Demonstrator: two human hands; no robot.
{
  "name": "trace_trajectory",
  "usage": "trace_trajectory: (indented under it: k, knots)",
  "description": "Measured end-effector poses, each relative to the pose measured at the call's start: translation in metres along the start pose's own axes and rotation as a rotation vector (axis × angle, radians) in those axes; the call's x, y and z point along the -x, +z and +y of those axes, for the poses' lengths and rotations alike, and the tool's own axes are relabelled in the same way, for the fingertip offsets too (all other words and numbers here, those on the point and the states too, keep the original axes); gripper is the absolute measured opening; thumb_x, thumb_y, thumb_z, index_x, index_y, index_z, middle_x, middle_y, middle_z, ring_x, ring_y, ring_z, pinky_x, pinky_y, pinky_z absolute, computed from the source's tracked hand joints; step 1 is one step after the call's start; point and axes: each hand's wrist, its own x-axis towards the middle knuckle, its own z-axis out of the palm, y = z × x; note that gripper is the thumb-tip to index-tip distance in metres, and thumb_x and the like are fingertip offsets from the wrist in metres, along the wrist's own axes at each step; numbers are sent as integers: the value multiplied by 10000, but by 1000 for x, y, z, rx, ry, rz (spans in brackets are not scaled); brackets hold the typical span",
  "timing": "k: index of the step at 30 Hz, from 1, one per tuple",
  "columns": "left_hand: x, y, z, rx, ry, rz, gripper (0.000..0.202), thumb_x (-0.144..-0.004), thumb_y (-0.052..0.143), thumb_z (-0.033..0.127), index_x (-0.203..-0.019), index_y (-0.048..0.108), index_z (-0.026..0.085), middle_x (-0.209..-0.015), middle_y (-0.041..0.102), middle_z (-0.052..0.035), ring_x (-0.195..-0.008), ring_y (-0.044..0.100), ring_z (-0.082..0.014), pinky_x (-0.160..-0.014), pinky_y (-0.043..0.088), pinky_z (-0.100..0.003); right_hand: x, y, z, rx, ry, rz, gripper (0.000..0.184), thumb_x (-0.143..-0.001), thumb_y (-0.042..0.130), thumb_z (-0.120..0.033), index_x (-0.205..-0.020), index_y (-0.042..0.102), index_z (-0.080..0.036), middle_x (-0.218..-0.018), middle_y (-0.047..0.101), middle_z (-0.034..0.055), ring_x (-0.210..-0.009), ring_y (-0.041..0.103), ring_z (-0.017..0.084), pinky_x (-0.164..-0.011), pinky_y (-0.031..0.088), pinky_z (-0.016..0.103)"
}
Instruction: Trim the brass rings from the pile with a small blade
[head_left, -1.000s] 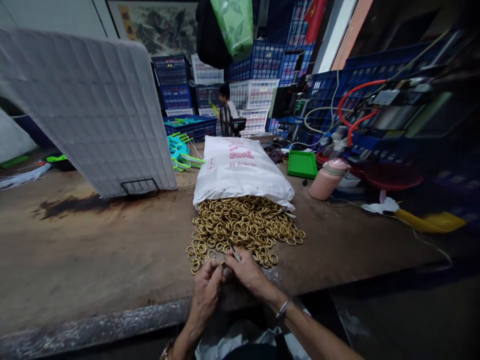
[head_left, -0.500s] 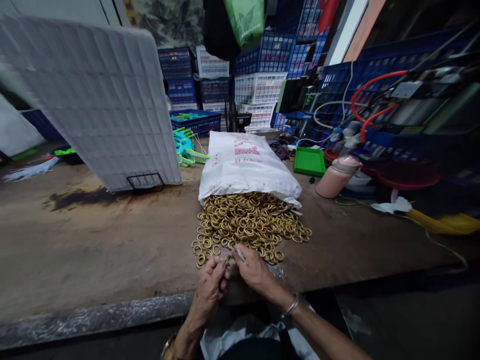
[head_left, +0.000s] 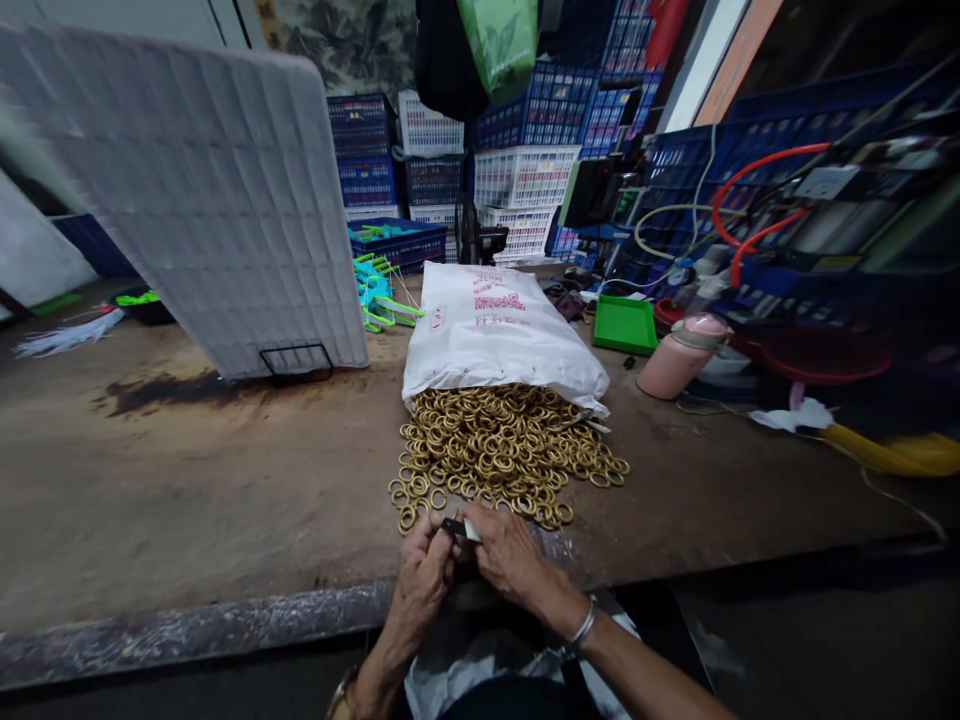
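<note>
My left hand [head_left: 422, 570] is closed in a pinch at the table's front edge. At its fingertips shows a sliver of a brass-coloured ring [head_left: 455, 515], mostly hidden by the fingers. Close beside it, my right hand [head_left: 510, 555] is closed on a small flat black-and-white piece [head_left: 459, 529], whose dark end reaches the left fingertips; its exact kind is unclear. Just beyond both hands lies a heap of brass-coloured rings [head_left: 499, 440], spilling from the mouth of a white woven sack [head_left: 502, 335] with red print.
A pale ribbed panel [head_left: 247, 220] stands on a black wire stand at left. Toward the right are a green tray [head_left: 624, 325], a pink bottle [head_left: 679, 360] and a machine with a red hose [head_left: 720, 200]. Stacked crates [head_left: 525, 177] fill the back.
The black-and-white piece has turned, so its dark end now shows between my hands; before, only a pale bit showed at my right fingers. The view has shifted slightly.
</note>
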Motion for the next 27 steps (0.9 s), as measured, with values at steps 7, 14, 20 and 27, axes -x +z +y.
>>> trace_trajectory:
  k: [7,14,20,27]
  knots:
    - [14,-9,4,122,-77,-48,307,-713,566,459,-714,460,171,-498,447,78,-331,285,-9,-324,186,-130,-11,2,10,77,74,-27,248,-707,370,-83,-883,530,-152,-702,609,47,-601,508,139,-537,229,247]
    - [20,-43,22,422,-55,130,280,-660,658,375,-706,504,146,-688,597,-13,-462,450,-49,-352,282,-134,-14,14,2,-36,-9,51,169,-738,413,-124,-867,503,-187,-760,590,24,-664,506,133,-574,260,232]
    - [17,-68,21,575,-61,217,217,-622,683,245,-772,562,145,-675,604,-19,-490,487,-73,-357,314,-141,-16,35,-15,-51,-19,94,175,-772,460,-220,-945,472,-207,-871,587,28,-780,525,158,-640,294,243]
    - [16,-72,15,685,-121,192,122,-619,669,186,-660,573,121,-675,590,-26,-563,537,-101,-389,378,-161,-26,38,-23,3,52,101,190,-756,423,-154,-929,484,-203,-901,559,35,-778,513,159,-626,292,254]
